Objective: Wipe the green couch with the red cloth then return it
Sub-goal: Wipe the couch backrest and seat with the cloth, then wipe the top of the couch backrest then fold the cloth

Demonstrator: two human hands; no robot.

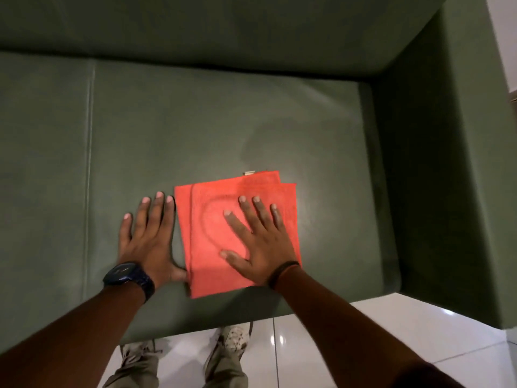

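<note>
A folded red cloth (212, 219) lies flat on the seat of the green couch (195, 130), near the seat's front edge. My right hand (257, 242) rests palm down on the cloth with its fingers spread, covering the cloth's right half. My left hand (148, 239) lies flat on the seat just left of the cloth, fingers apart, its thumb touching the cloth's lower left edge. A small white tag sticks out at the cloth's far edge.
The couch's backrest (223, 32) runs along the top and its armrest (453, 163) stands at the right. A seam (90, 135) divides the seat cushions at the left. White glossy floor tiles (349, 345) and my two shoes lie below the seat's front edge.
</note>
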